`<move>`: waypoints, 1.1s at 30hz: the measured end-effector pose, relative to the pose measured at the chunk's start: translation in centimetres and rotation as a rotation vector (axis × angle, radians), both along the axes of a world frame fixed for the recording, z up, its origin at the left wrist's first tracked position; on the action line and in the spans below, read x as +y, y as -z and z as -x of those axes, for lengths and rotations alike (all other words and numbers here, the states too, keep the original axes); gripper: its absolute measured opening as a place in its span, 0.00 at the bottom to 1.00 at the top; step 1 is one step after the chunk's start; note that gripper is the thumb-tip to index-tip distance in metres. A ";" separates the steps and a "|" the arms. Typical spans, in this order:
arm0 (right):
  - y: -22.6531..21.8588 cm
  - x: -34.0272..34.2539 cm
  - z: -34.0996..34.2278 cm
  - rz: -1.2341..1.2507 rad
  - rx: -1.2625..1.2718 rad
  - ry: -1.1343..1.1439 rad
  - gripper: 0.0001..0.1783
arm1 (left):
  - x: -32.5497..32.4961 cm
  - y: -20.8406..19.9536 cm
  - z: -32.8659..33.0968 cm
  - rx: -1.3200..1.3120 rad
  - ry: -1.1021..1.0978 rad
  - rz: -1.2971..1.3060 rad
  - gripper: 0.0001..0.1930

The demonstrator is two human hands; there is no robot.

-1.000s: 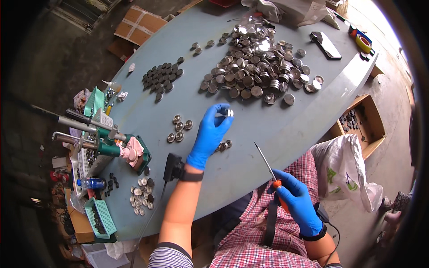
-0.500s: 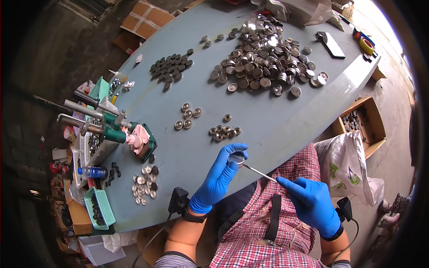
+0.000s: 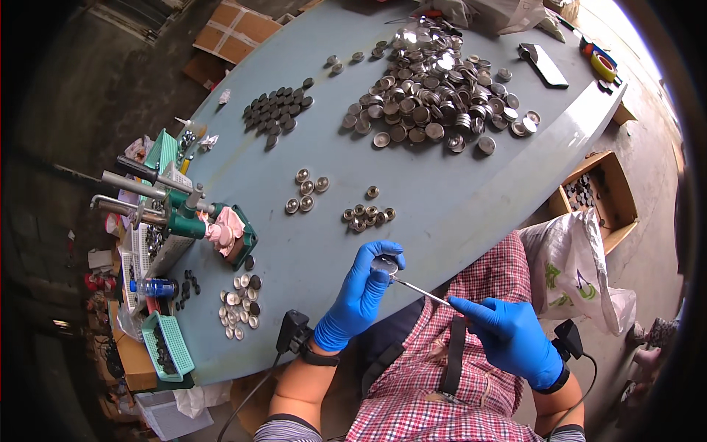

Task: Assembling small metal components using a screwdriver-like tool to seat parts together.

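The left hand (image 3: 359,298) pinches a round metal cap (image 3: 384,264) at the table's (image 3: 442,199) near edge. The right hand (image 3: 512,337) grips a thin metal pick (image 3: 421,292), tip touching the cap. A small cluster of caps (image 3: 366,216) lies just beyond.

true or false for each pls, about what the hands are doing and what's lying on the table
1. The left hand holds a small round metal disc in its fingertips. True.
2. The right hand is empty. False: it holds a thin metal tool whose tip meets the disc.
3. Both hands wear blue gloves. True.
4. The big heap of metal caps lies right under the left hand. False: it lies at the far end of the table.
5. A green bench press stands at the table's left edge. True.
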State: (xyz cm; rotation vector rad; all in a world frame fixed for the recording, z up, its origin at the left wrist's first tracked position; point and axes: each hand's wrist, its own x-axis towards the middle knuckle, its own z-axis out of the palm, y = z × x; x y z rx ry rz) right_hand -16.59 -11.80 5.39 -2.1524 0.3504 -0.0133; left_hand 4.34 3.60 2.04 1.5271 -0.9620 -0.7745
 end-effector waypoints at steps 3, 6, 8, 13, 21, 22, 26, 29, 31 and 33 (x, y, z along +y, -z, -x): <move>1.4 -0.1 0.2 -0.213 -0.032 0.038 0.28 | -0.3 0.4 0.2 -0.071 -0.043 -0.020 0.23; 2.9 -0.2 0.3 -0.414 -0.148 0.075 0.30 | -0.5 0.4 0.3 -0.122 -0.054 -0.046 0.23; 2.4 -0.2 0.1 -0.361 -0.205 0.056 0.31 | -0.5 0.3 0.3 -0.124 -0.064 -0.053 0.23; 0.2 -0.2 -0.7 0.065 0.062 -0.026 0.34 | -0.3 0.3 0.2 0.132 -0.096 0.021 0.19; 1.9 -0.8 1.0 -0.466 -0.071 0.102 0.31 | -1.0 0.1 0.0 0.228 -0.116 0.163 0.23; 1.3 -0.8 1.1 -0.415 -0.093 0.105 0.30 | -0.9 0.1 -0.1 0.282 -0.115 0.136 0.23; 0.9 -0.9 0.5 -0.276 -0.143 0.064 0.29 | -0.7 0.1 0.5 0.308 -0.057 0.079 0.22; 1.2 -1.1 0.6 -0.283 -0.145 0.062 0.30 | -0.7 -0.1 0.3 0.265 -0.027 0.036 0.26; 1.3 -1.3 0.6 -0.284 -0.137 0.048 0.30 | -0.7 -0.3 0.3 0.240 0.003 -0.003 0.26; 1.2 -1.5 0.5 -0.283 -0.128 0.037 0.30 | -0.7 -0.1 0.3 0.281 -0.009 0.010 0.26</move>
